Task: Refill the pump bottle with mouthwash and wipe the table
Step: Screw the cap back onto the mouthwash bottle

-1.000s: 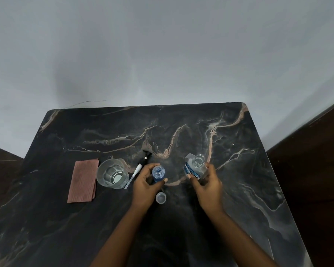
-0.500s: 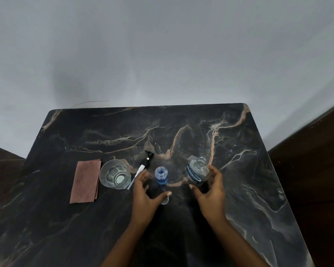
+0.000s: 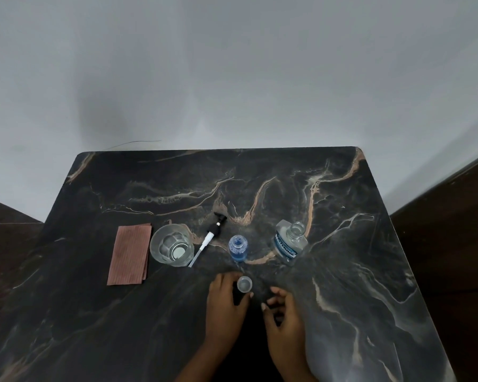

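On your worktop (image 3: 342, 271) a row of things runs left to right across the middle. Farthest left lies the folded cloth (image 3: 130, 255), flat. Just to its right stands the glass (image 3: 172, 245). Right of the glass lies the pump head (image 3: 209, 239) on its side, its tube end nearest you and close beside the glass, its head pointing away. Next right stands the small pump bottle (image 3: 238, 248), then, a little apart, the mouthwash bottle (image 3: 289, 242). In front of the pump bottle, nearer you, sits the cap (image 3: 244, 284), between your left hand (image 3: 225, 307) and right hand (image 3: 283, 317). A wall (image 3: 232, 78) rises behind the worktop.
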